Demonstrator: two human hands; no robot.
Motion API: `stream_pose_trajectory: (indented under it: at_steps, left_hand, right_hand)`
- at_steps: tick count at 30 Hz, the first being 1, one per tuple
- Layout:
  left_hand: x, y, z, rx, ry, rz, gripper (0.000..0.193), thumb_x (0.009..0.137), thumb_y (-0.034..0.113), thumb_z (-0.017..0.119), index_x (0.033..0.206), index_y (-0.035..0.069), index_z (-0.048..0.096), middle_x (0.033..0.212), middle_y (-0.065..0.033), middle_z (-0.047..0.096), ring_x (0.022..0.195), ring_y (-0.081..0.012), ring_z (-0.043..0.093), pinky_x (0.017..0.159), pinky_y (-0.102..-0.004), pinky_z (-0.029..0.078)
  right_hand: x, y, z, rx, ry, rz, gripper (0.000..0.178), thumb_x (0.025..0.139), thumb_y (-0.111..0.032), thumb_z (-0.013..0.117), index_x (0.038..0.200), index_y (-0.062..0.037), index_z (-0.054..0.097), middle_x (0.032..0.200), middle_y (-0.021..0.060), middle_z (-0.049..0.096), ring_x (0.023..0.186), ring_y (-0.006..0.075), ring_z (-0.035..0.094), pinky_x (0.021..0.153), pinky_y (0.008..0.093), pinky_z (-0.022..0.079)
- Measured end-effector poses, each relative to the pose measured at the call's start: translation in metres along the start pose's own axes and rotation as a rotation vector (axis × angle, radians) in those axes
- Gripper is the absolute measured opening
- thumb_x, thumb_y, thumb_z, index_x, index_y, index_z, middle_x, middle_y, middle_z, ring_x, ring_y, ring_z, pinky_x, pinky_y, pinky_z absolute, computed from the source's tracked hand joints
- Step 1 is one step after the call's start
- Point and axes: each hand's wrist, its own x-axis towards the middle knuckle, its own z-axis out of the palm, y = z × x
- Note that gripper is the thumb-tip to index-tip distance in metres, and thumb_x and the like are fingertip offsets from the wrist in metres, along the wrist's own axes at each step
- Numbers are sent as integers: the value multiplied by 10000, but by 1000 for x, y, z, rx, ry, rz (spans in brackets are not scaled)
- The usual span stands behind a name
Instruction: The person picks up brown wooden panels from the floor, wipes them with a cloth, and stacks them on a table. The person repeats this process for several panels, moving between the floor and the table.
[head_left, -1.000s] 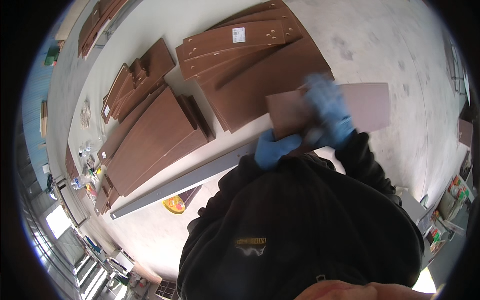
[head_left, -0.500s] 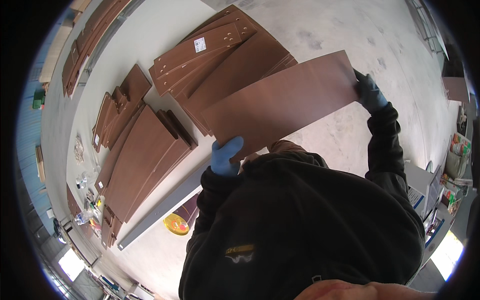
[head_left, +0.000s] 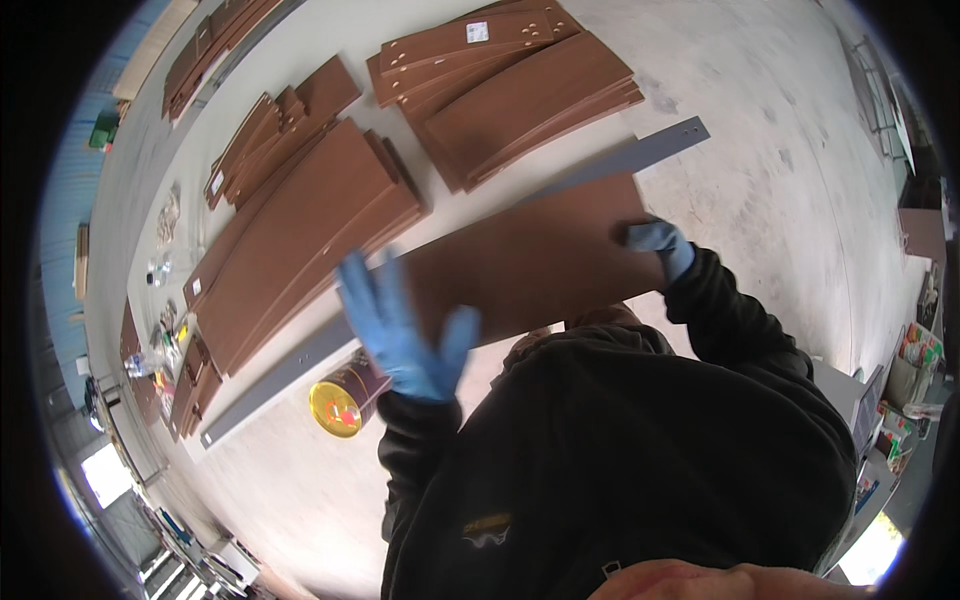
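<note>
A flat brown board lies across in front of my body, its near long edge just above my shoes. My gloved right hand grips its right end, thumb on the upper face and fingers hidden underneath. At the other end my blue-gloved left hand has its fingers spread, somewhat smeared by motion, over or beside the board's left edge; whether it touches cannot be made out. Just beyond the board, a long grey bar runs along the near edge of the table, partly hidden by the board.
Fanned brown boards with holes lie on the table ahead. To their left are another stack of brown boards and smaller brown pieces. A can with a yellow lid stands near my left arm. Small clear bags lie farther left.
The board has come lower and closer to my body, uncovering more of the boards and grey bar. My left hand has loosened its grip and spread its fingers; the right still holds on.
</note>
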Motion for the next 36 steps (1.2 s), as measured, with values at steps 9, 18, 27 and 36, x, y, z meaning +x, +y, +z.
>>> stream_pose_trajectory:
  at_steps: [9, 18, 27, 36]
  left_hand:
    - [-127, -143, 39, 194, 61, -215, 741, 996, 439, 637, 1551, -6, 430, 1578, -277, 440, 1491, -455, 375, 1241, -501, 295]
    - [-209, -73, 85, -1890, 426, -959, 899, 965, 749, 469, 1591, 107, 395, 1600, -156, 430, 1481, -398, 374, 1228, -685, 240]
    - [-114, 54, 55, -1933, 610, -677, 497, 1012, 241, 628, 1450, 36, 513, 1424, -128, 568, 1308, -291, 558, 1110, -438, 467]
    - [-232, 18, -9, -1692, 659, -675, 467, 981, 135, 621, 1423, 12, 529, 1350, -164, 618, 1239, -333, 624, 1010, -464, 566]
  right_hand:
    - [-5, -9, 74, 163, -15, 191, 595, 860, -112, 650, 1421, 55, 540, 1348, 206, 652, 1216, 334, 658, 1060, 454, 529]
    - [-12, -34, 45, 173, -92, 2, 505, 931, -167, 617, 1394, 23, 549, 1278, 164, 662, 1136, 310, 675, 977, 440, 562]
    - [11, 7, 97, 10, -255, 200, 603, 933, -194, 636, 1464, 45, 479, 1376, 164, 607, 1288, 287, 589, 1070, 402, 498]
    - [3, 63, 225, -1306, -1304, -1122, 918, 945, -736, 505, 1570, -67, 438, 1692, 210, 292, 1589, 368, 232, 1278, 574, 134]
